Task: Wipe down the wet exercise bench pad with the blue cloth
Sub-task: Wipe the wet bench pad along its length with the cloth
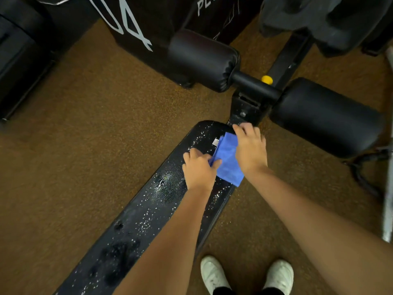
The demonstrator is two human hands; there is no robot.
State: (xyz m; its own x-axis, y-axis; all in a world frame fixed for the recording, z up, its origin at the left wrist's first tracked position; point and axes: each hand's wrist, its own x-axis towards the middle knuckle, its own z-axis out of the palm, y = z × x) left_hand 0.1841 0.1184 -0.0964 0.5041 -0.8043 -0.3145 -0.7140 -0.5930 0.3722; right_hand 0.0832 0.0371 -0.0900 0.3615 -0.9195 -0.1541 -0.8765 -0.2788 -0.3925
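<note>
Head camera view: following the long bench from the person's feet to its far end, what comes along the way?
White shoes → wet black bench pad beaded with droplets → left hand pinching the folded blue cloth → right hand lying on it → black metal bracket → black foam roller pads → yellow knob.

One bench pad (136,222), one blue cloth (228,159), two roller pads (204,58), two white shoes (213,273).

A large white "04" and partial "PL" stand on the black box (136,22).
</note>
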